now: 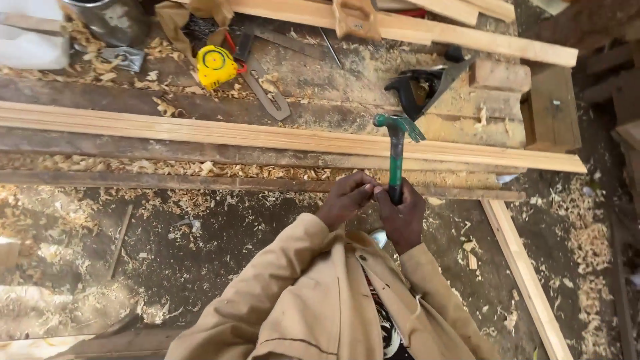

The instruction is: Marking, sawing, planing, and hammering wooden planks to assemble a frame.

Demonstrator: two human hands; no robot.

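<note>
Near the middle of the frame the right hand (402,217) is wrapped tight around the lower end of a green hammer (396,157), fingers closed on the handle. The hammer stands nearly upright in the picture, its claw head at the top, over the edge of a long pale plank (200,132) that runs across the bench (333,63) from the left edge to the right.

The left hand (345,199) sits just beside the right, touching it. Its fingers are curled together with the tips meeting at the right hand's knuckles; whether they pinch something small cannot be told.

In the upper left lies a yellow tape measure (216,66), with a metal square (267,90) beside it. A dark plane (420,87) rests to the upper right of the hammer head. Wood shavings (133,167) cover the bench and ground.
</note>
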